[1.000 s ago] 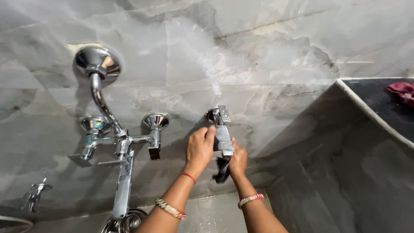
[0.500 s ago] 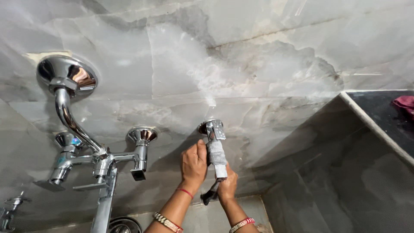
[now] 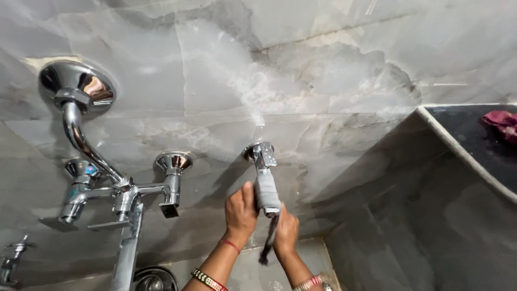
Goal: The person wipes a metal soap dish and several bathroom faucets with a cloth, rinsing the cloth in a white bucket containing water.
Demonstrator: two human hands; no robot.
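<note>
While two bare hands work low on the grey marble wall (image 3: 323,64), they share a single health-faucet sprayer (image 3: 266,186), the only one of its kind in view. It is chrome with a square head seated in one round wall holder (image 3: 252,152), its handle wrapped in grey-white material, and one dark hose (image 3: 267,245) drops from its lower end. The left hand (image 3: 240,213) sits just left of the wrapped handle, its thumb pressed against it and fingers curled behind. The right hand (image 3: 285,231) lies below the handle's end, closed round the hose. Both wrists carry bangles, and the left also has a red thread. To the left hangs one chrome wall mixer (image 3: 121,194) with two side knobs, and a curved pipe (image 3: 81,143) rising to a round flange. One maroon cloth (image 3: 501,121) lies on the dark ledge (image 3: 463,121) at right.
</note>
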